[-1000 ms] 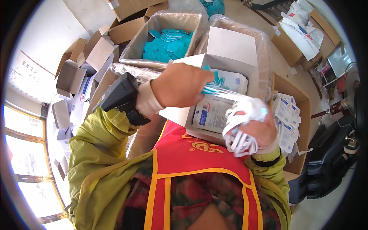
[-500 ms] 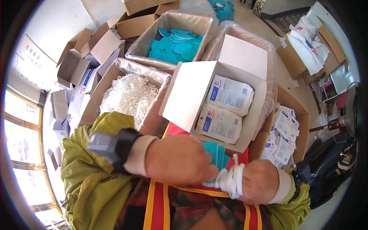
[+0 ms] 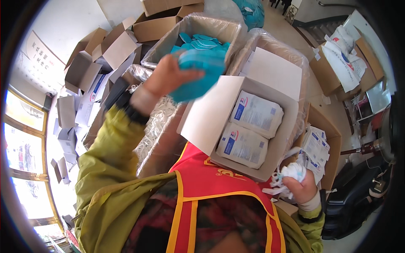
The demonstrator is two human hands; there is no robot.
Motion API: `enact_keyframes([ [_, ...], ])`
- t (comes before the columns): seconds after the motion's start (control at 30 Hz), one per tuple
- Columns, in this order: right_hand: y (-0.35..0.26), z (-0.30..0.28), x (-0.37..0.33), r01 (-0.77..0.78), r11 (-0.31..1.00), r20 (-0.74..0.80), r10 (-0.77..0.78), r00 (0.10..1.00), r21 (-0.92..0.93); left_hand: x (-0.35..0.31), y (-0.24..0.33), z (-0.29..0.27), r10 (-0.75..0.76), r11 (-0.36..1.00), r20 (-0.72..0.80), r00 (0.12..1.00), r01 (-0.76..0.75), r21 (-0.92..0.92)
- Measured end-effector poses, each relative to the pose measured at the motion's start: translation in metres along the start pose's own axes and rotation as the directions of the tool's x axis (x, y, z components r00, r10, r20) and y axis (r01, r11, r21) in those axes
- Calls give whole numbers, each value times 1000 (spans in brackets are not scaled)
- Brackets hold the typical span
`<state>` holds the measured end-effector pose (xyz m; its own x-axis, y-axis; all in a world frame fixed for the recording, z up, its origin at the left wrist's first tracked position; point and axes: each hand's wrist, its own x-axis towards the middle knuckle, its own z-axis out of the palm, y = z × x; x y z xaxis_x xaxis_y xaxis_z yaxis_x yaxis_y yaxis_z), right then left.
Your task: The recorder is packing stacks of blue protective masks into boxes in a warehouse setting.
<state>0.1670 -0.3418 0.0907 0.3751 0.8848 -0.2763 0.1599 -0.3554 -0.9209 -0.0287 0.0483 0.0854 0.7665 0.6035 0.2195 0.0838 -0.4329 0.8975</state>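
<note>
My left hand is raised over the boxes and grips a small stack of teal face masks, smeared by motion. Behind it stands a plastic-lined carton with loose teal masks. To the right and lower, my right hand is closed round a bunch of white elastic straps, with ends hanging loose. Between the hands sits an open white box holding two white packets with blue labels, a lower one and an upper one.
White straps fill a carton below my left forearm. At the right, another carton holds several white packets. Open empty-looking boxes pile up at the left. A black seat stands at the lower right.
My left hand has moved from my lap up and away toward the teal mask carton, carrying masks. My right hand has shifted right, still holding the straps.
</note>
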Motion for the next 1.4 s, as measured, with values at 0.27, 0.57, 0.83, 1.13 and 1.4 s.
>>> enact_keyframes([
  [0.27, -9, 38, 49, 67, 996, 67, -72, 995, 66, 96, -99, 17, -93, 996, -499, 861, 81, -46],
  [0.57, 13, 81, 116, 218, 928, 94, -256, 962, 303, -83, 18, 123, 226, 974, 170, 959, -222, -44],
  [0.83, 5, 119, 116, 183, 843, 279, -360, 890, 506, -103, 4, 118, 308, 942, 40, 951, -310, 127],
  [1.13, -10, 138, 95, 316, 882, 280, -420, 863, 349, -111, -25, 74, 260, 948, -328, 908, -176, 264],
  [1.4, -10, 58, 136, 398, 879, 135, -375, 917, -262, -137, -72, -83, 290, 733, -587, 756, 220, 644],
])
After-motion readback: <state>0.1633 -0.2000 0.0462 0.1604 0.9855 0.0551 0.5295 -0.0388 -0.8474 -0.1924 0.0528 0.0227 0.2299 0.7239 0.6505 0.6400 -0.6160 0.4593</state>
